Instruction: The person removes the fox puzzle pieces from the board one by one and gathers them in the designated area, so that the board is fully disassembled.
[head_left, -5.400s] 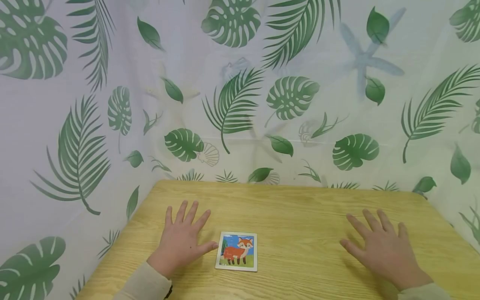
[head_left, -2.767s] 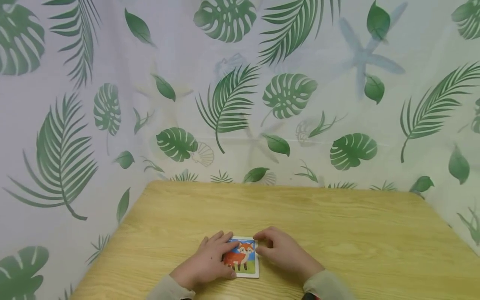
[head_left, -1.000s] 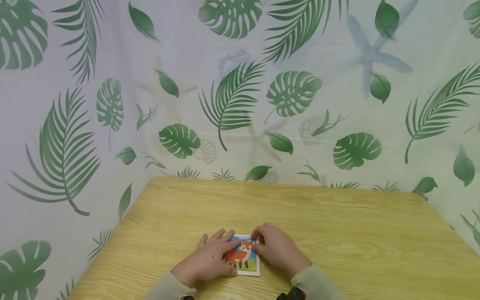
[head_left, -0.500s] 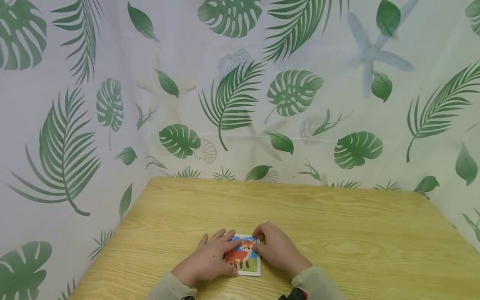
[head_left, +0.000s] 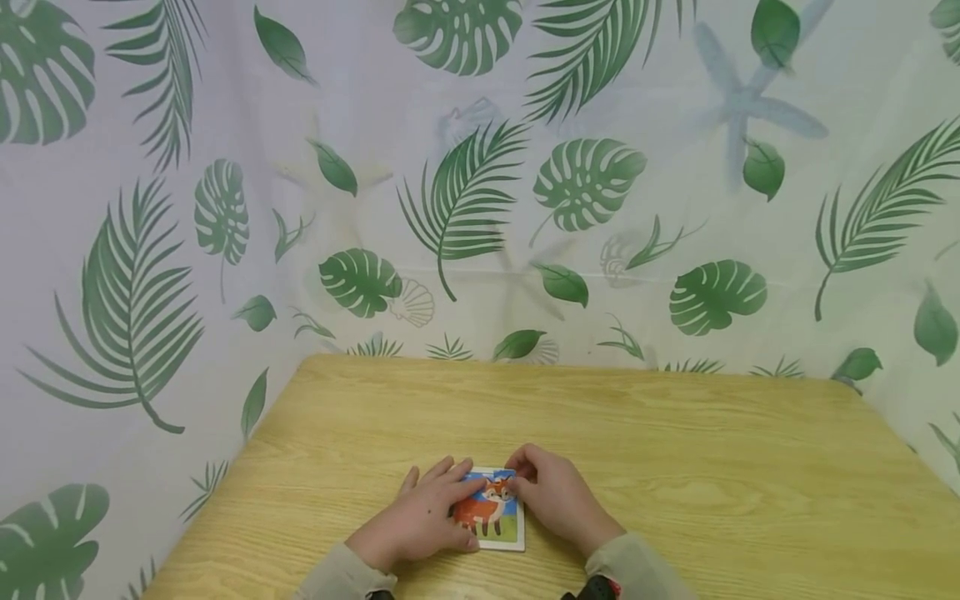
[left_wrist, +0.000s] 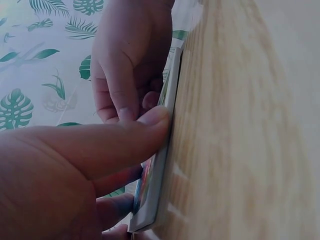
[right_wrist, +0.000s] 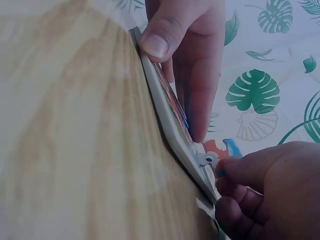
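**Fox jigsaw (head_left: 489, 528) on wooden tabletop (head_left: 675, 467), puzzle piece (right_wrist: 232, 148) raised**

Left hand (head_left: 423, 510) spread across its left side, thumb at the near edge; right hand (head_left: 558, 497) pinching the puzzle piece by the far right corner. The tabletop extends either side, its far edge before leaf-print curtain (head_left: 480, 317).

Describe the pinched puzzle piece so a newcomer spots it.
On the table lies a fox puzzle. At its far right corner, the right hand pinches the piece. Unlike its flat neighbours, it tilts up, showing an eye, orange and blue.
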